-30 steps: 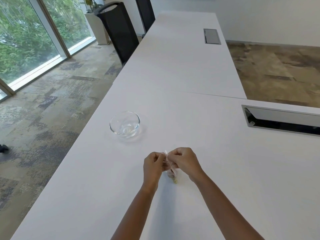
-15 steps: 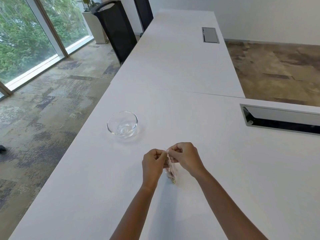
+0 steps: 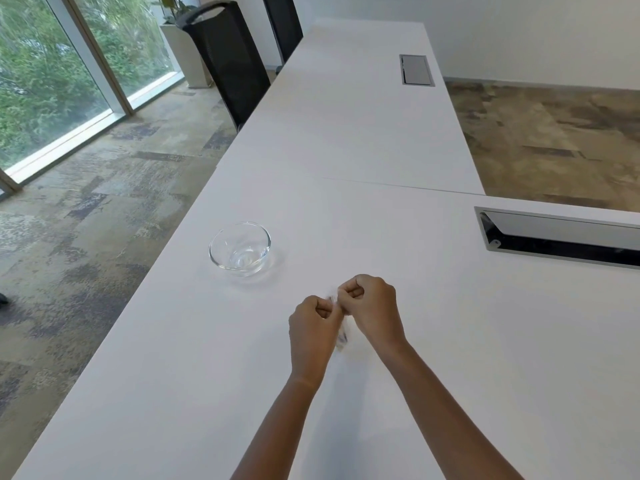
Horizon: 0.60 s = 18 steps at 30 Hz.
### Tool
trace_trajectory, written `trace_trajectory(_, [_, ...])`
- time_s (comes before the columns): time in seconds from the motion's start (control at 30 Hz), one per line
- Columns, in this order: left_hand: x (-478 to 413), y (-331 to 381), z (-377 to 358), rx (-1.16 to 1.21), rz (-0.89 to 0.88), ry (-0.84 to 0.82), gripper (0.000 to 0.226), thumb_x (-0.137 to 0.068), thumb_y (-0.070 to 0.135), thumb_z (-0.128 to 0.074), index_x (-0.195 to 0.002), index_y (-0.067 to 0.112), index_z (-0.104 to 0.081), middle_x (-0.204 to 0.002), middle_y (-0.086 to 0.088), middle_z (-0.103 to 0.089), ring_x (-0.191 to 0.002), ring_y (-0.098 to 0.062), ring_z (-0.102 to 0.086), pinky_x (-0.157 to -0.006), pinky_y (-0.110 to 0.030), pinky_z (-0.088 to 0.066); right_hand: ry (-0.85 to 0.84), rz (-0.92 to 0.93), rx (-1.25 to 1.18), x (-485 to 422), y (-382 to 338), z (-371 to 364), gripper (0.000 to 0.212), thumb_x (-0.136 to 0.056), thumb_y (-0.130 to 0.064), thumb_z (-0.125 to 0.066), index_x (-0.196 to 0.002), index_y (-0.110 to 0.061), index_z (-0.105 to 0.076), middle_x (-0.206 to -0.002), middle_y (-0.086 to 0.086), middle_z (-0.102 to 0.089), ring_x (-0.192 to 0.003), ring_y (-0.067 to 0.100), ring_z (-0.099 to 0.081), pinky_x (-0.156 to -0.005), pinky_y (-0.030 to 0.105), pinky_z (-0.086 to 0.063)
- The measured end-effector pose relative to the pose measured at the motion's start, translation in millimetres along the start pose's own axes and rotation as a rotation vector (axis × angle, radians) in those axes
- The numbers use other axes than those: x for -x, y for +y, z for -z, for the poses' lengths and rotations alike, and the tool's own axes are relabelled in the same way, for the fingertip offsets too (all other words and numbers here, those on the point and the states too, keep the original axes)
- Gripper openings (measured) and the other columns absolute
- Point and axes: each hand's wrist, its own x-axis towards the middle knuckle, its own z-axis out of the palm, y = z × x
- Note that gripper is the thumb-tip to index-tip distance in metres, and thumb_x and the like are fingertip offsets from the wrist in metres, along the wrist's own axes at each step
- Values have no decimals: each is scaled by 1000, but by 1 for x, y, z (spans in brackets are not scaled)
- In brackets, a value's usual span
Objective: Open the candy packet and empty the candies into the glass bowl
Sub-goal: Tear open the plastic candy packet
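A small clear candy packet (image 3: 342,337) hangs between my two hands above the white table (image 3: 450,341); it is blurred and mostly hidden by my fingers. My left hand (image 3: 313,327) pinches its top edge from the left. My right hand (image 3: 372,311) pinches the same edge from the right, a little higher and farther away. An empty glass bowl (image 3: 240,249) stands on the table to the upper left of my hands, about a hand's width away.
A grey cable hatch (image 3: 561,237) is let into the table at the right, and a second hatch (image 3: 416,70) lies farther back. Two black chairs (image 3: 228,60) stand at the table's left edge. The table's left edge drops to patterned carpet.
My right hand has risen and moved slightly away from me, so the two fists sit offset. The packet now looks blurred between them. The bowl has not moved.
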Motion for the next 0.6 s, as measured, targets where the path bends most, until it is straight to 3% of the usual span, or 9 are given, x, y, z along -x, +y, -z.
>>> trace_trajectory(0.13, [0, -3, -2, 86, 72, -64, 21, -84, 7, -55, -75, -11, -61, -59, -8, -59, -44, -6, -57, -65, -40, -57, -12, -96, -108, 2, 3, 3, 12, -81, -6, -59, -82, 0, -69, -74, 5, -68, -73, 22, -68, -67, 23, -51])
trace_trajectory(0.23, [-4, -6, -1, 114, 74, -60, 16, -83, 3, -56, -70, -5, -61, -56, -6, -60, -37, 0, -56, -63, -35, -56, -97, -186, -136, 6, 7, 6, 16, -81, -11, -63, -87, 2, -70, -75, 8, -69, -71, 19, -66, -76, 33, -59])
trace_trajectory(0.33, [-4, -8, -1, 138, 91, -72, 19, -82, 2, -57, -64, 2, -61, -55, -6, -61, -39, -3, -56, -67, -38, -56, -113, -198, -148, 9, 9, 11, 13, -82, -5, -61, -78, 5, -69, -64, 5, -66, -60, 18, -64, -78, 39, -60])
trace_trajectory(0.4, [-4, -7, 0, 157, 92, -72, 21, -82, 1, -58, -61, 4, -62, -54, -4, -61, -38, -2, -57, -66, -37, -55, -112, -208, -162, 9, 8, 14, 14, -81, -4, -62, -68, -4, -68, -60, 1, -64, -54, 13, -63, -73, 34, -59])
trace_trajectory(0.47, [-5, -3, 2, 154, 67, -52, 23, -81, 1, -58, -59, 5, -61, -55, -4, -62, -40, -2, -58, -65, -36, -55, -88, -201, -157, 8, 7, 16, 22, -79, -3, -62, -59, -12, -64, -58, -1, -64, -50, 8, -62, -61, 21, -57])
trace_trajectory(0.53, [-6, 4, 5, 122, 26, -8, 22, -80, 1, -57, -59, 4, -60, -57, -7, -62, -46, -10, -60, -67, -38, -56, -31, -187, -127, 5, 5, 20, 21, -78, -3, -61, -59, -12, -62, -55, -3, -62, -48, 5, -61, -45, 6, -46])
trace_trajectory(0.6, [-10, 11, 10, 93, -6, 42, 23, -79, 3, -57, -57, 7, -57, -55, -4, -61, -47, -11, -60, -64, -33, -56, 22, -180, -106, 2, 4, 26, 15, -77, -3, -60, -62, -8, -62, -53, -4, -60, -48, 5, -61, -37, 1, -38])
